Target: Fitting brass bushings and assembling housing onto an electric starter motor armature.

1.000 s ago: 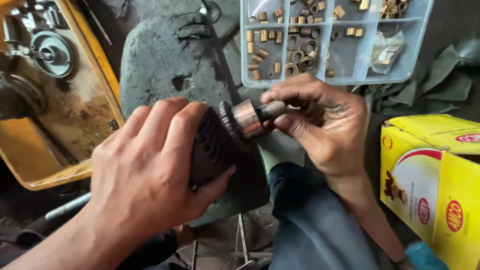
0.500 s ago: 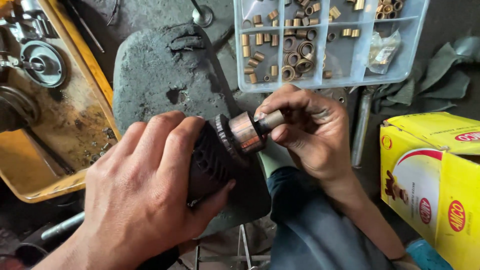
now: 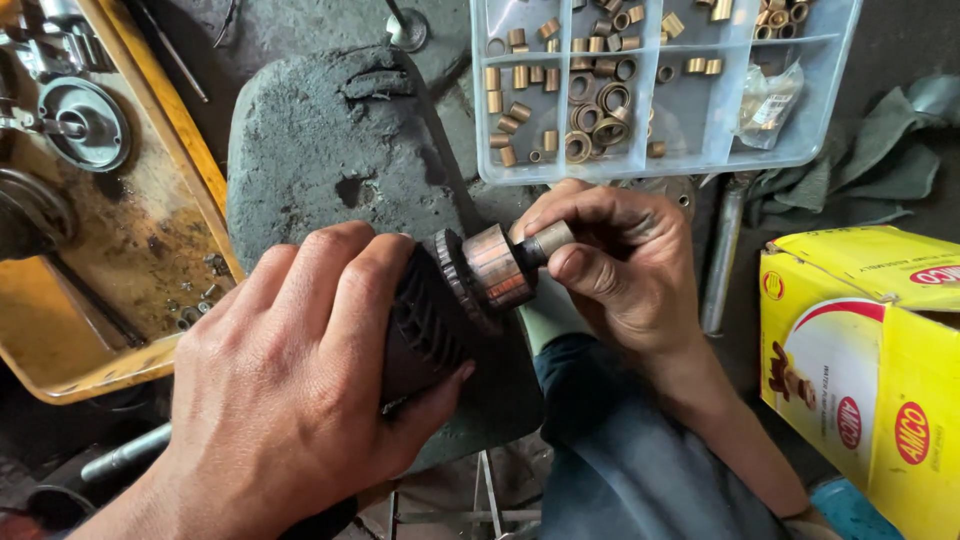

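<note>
Armature (image 3: 455,300), one only, sits over the grey stone block (image 3: 320,160), its long axis running from lower left up to the right, shaft end pointing toward the clear parts box (image 3: 700,110). Your left hand (image 3: 290,400) is clenched round its dark core. Your right hand (image 3: 620,270) pinches the shaft tip between thumb and fingers, just past the copper commutator (image 3: 495,265). One yellow tray (image 3: 120,230) lies left of the block, one yellow carton (image 3: 870,350) right.

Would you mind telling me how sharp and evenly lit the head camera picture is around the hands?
Head view: soft daylight, no harsh glare; left hand and right hand sharp on the motor armature; wide-lens bending at the parts box; the lower-left corner falls into shadow.
</note>
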